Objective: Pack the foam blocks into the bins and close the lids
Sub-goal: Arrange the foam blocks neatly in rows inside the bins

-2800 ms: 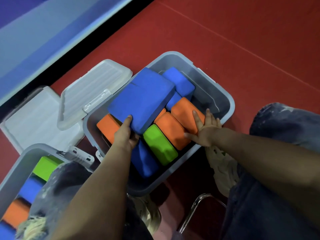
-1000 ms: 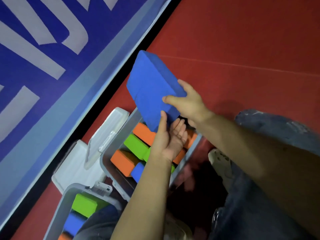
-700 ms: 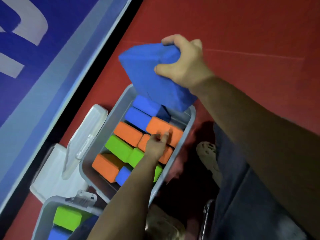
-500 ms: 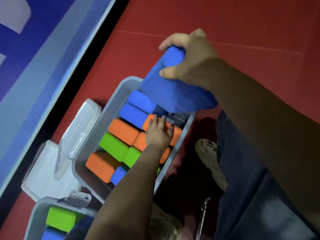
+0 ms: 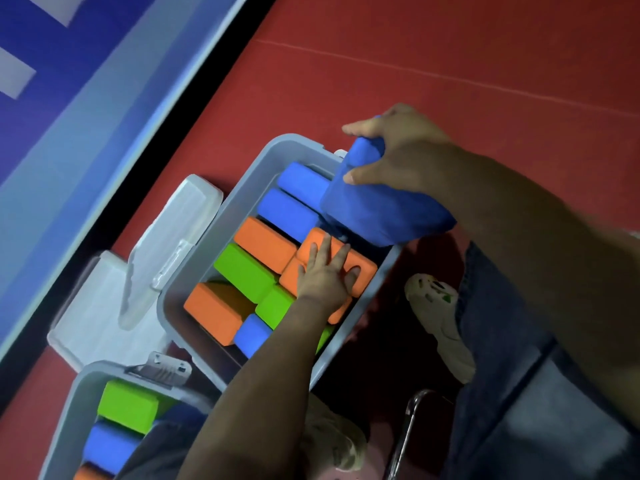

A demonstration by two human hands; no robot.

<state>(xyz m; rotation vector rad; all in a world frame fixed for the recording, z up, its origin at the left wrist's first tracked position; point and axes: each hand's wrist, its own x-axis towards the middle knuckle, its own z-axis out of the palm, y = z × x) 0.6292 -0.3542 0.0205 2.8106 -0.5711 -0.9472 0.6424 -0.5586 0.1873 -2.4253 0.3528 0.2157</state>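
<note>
Both hands work at the grey bin [image 5: 194, 278] on the red floor [image 5: 450, 46]
Right hand [image 5: 398, 147] grips the large blue foam block [image 5: 377, 209], fingers curled over its top edge, above the bin's far right corner; left hand [image 5: 325, 271] presses flat, fingers spread, on an orange block [image 5: 360, 268] among packed blue, green and orange blocks

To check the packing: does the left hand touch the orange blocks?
Touching. The head view shows the left hand lying flat on the orange blocks, fingers spread.

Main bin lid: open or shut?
Open. The lid stands tipped back beside the bin, blocks exposed.
</note>
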